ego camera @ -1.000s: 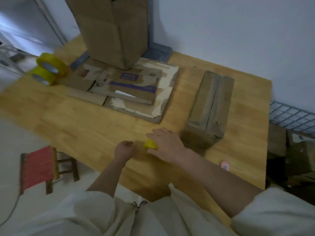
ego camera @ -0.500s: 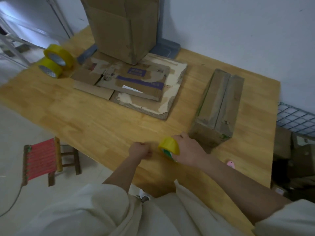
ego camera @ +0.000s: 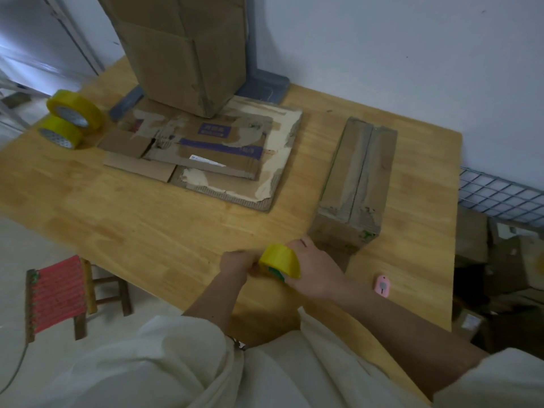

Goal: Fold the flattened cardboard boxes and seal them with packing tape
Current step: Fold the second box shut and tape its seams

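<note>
Fingers of my right hand (ego camera: 316,272) grip the tape roll (ego camera: 279,261); my left hand (ego camera: 237,262) pinches its edge; I should peel slowly, straight.

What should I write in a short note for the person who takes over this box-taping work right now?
Hands: right hand grips the yellow tape roll over the near table edge; left hand is curled at the roll's left side, apparently picking at the tape end, though that is hidden.
Things: folded box lies right of centre; flattened cardboard lies mid-table with a tall box standing on its far part; two spare tape rolls far left; pink cutter near right.
Done: one box folded.
Left: tape its seam, then fold and seal the flat pieces.
</note>
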